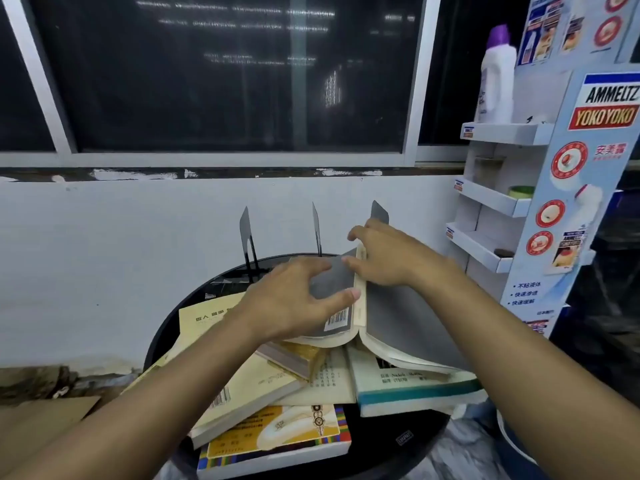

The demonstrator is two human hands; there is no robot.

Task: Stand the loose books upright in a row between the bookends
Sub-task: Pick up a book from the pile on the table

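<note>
Right grip (391,258): clamped on the top end of the grey book (407,317), thumb on one side of the spine, fingers curled over the other. Left grip (287,299): spread flat-ish on the back cover by the barcode, thumb near the spine. It's pressing, not wrapped round anything as far as I can see.

Book is tented spine-up, covers splayed apart, above the pile of loose books (242,379). Can't tell if its lower edge rests on them.

Three black bookends at the back of the round desk (419,429): left (245,225), middle (315,220), right (379,211), the right one partly behind the right grip. No book stands between them that I can see.

Step, my read: first book in hand, being squared up, not yet placed.

Next move needs:
- close the covers so it's a solid block
- carry it back, stand it in a slot against a bookend
- keep it vertical on release; a floppy paperback alone will likely lean or slump.
</note>
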